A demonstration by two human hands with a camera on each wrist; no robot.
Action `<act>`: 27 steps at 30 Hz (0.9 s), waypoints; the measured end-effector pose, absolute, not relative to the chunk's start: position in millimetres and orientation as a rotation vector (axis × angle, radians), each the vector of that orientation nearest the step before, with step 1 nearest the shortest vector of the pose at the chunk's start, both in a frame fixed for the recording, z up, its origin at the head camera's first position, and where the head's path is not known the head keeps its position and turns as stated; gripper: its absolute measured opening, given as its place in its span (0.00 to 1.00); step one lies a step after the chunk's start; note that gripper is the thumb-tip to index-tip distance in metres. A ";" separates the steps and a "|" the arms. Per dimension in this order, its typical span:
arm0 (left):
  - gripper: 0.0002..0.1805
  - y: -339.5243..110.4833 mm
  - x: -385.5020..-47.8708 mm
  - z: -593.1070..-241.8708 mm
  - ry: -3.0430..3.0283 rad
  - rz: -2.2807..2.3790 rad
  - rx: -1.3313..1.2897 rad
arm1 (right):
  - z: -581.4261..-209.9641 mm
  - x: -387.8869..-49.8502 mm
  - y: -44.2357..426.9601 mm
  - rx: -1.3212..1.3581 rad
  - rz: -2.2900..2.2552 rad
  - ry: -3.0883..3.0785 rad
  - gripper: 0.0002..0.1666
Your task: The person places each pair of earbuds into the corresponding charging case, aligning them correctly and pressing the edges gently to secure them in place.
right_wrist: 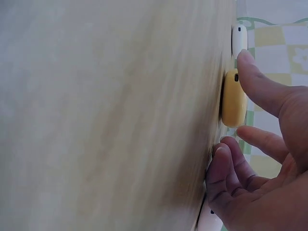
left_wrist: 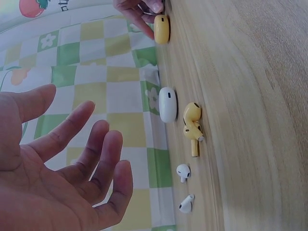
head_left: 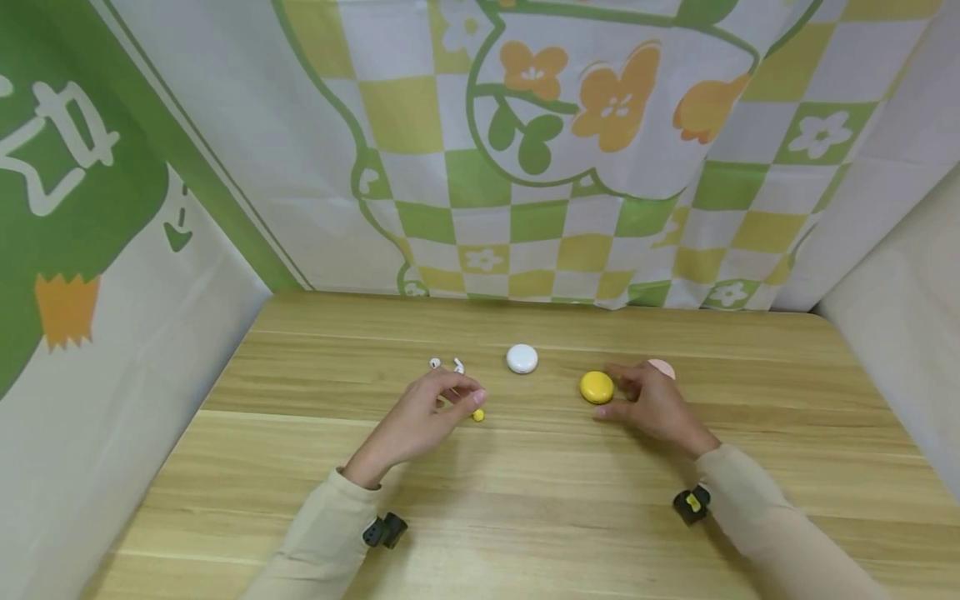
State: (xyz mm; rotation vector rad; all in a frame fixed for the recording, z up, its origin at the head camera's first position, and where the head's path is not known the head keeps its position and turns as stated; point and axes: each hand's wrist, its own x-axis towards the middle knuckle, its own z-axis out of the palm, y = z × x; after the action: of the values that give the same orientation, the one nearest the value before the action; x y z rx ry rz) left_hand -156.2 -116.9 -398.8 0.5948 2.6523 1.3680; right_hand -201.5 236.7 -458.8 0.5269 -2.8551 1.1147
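In the head view my left hand point(head_left: 431, 412) hovers above the table beside a yellow earbud point(head_left: 478, 414), partly covering that spot. The left wrist view shows this hand's fingers spread and holding nothing, with two yellow earbuds point(left_wrist: 193, 127) lying together on the wood. A round yellow earbud case point(head_left: 597, 387) sits between the thumb and forefinger of my right hand point(head_left: 656, 404). Those two fingers are fairly straight at its edges; firm contact cannot be made out. Behind the right hand, a pale pink case point(head_left: 662, 368) is partly hidden.
A white earbud case point(head_left: 522, 358) stands between the hands, farther back. Two white earbuds, one of them the left one point(head_left: 435, 363), lie just beyond the left hand. A patterned cloth point(head_left: 555, 225) hangs along the wooden table's point(head_left: 525, 517) back edge.
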 end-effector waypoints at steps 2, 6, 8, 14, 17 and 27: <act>0.13 -116.8 -156.1 -398.9 2.653 1.367 0.597 | -458.3 -202.2 236.2 0.522 1.112 -2.872 0.43; 0.14 -116.8 -156.1 -399.1 2.652 1.366 0.609 | -458.9 -203.2 235.5 0.526 1.085 -2.877 0.42; 0.14 -116.8 -156.2 -399.2 2.651 1.366 0.614 | -459.0 -203.4 234.8 0.529 1.078 -2.881 0.42; 0.14 -116.6 -156.4 -400.1 2.651 1.363 0.610 | -460.1 -203.8 232.2 0.535 1.067 -2.888 0.42; 0.14 -116.3 -156.4 -400.2 2.652 1.360 0.604 | -460.6 -204.2 231.5 0.539 1.068 -2.891 0.42; 0.14 -115.4 -156.1 -399.5 2.649 1.357 0.600 | -464.2 -207.0 231.2 0.523 1.049 -2.905 0.40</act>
State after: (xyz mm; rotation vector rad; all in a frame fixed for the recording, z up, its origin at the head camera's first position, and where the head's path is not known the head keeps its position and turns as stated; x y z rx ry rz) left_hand -156.1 -115.4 -399.5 0.6002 2.6495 1.3572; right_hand -207.0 231.2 -464.2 0.5234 -2.9048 1.0485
